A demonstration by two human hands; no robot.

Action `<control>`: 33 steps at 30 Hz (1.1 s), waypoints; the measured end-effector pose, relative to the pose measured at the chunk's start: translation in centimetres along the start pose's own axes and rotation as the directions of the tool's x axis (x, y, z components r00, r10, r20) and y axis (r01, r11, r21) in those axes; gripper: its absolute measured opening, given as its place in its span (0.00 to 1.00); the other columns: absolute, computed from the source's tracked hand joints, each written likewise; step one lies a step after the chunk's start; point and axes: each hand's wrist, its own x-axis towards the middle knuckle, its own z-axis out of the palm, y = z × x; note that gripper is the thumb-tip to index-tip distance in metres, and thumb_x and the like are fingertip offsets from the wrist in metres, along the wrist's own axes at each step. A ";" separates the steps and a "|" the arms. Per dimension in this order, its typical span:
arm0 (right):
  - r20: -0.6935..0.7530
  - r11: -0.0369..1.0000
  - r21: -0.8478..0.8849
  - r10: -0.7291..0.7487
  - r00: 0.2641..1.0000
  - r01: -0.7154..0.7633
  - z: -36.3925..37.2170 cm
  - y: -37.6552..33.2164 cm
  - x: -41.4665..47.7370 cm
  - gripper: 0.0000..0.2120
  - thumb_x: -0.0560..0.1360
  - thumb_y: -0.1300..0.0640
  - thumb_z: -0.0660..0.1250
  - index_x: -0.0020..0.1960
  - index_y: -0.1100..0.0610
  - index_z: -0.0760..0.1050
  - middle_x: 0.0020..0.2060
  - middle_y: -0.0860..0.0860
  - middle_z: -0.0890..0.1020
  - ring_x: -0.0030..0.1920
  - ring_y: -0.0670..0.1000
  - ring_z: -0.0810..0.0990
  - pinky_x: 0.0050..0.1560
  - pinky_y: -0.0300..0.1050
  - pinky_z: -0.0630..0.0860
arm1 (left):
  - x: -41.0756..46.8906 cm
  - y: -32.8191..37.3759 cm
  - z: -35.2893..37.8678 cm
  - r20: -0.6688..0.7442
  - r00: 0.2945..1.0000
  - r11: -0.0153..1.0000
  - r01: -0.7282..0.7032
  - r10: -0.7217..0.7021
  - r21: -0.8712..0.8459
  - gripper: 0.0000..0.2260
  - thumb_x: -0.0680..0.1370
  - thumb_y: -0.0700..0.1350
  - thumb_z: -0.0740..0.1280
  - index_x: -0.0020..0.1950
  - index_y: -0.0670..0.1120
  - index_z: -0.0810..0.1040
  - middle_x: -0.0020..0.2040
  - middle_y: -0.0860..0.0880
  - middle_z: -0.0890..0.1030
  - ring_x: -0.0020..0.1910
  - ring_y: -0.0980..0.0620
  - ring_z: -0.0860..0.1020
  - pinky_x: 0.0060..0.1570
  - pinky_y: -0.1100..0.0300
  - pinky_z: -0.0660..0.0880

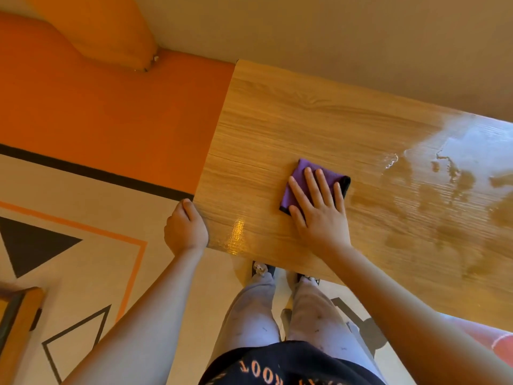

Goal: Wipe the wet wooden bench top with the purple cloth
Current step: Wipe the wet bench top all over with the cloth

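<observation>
The wooden bench top runs from the middle to the right edge of the view. Water puddles and streaks shine on its right part. A folded purple cloth with a dark edge lies flat on the wood near the middle. My right hand presses flat on the cloth with fingers spread. My left hand curls around the bench's left front corner, thumb on top.
An orange cushioned seat with an orange backrest adjoins the bench on the left. A beige wall runs behind. Below lies a patterned floor with black triangles and orange lines. My legs and shoes stand at the bench's front edge.
</observation>
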 end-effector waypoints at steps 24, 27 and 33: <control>-0.015 0.989 0.030 0.142 0.990 -0.141 -0.7 2.1 0.8 0.26 0.80 0.40 0.43 0.76 0.42 0.42 0.77 0.49 0.44 0.76 0.50 0.38 0.74 0.53 0.35 | 0.1 0.1 0.1 0.004 1.000 0.996 -0.007 0.006 0.092 0.21 0.83 0.50 0.48 0.50 0.41 0.77 0.46 0.39 0.81 0.44 0.37 0.77 0.38 0.53 0.68; -0.040 0.992 0.035 0.123 0.992 -0.122 1.2 0.6 -4.7 0.27 0.79 0.40 0.44 0.76 0.43 0.47 0.77 0.50 0.50 0.77 0.51 0.44 0.75 0.55 0.41 | 0.1 0.1 0.1 0.005 1.000 0.994 -0.007 0.007 0.111 0.21 0.83 0.50 0.48 0.54 0.41 0.78 0.49 0.38 0.81 0.46 0.36 0.77 0.41 0.52 0.69; -0.020 0.997 -0.034 0.075 0.997 -0.075 3.5 0.8 -12.0 0.26 0.80 0.39 0.40 0.77 0.44 0.48 0.76 0.51 0.54 0.76 0.52 0.49 0.74 0.56 0.46 | 0.1 0.3 0.1 0.003 1.000 0.992 -0.004 0.003 0.123 0.21 0.83 0.50 0.48 0.59 0.42 0.77 0.52 0.37 0.81 0.49 0.35 0.77 0.43 0.51 0.70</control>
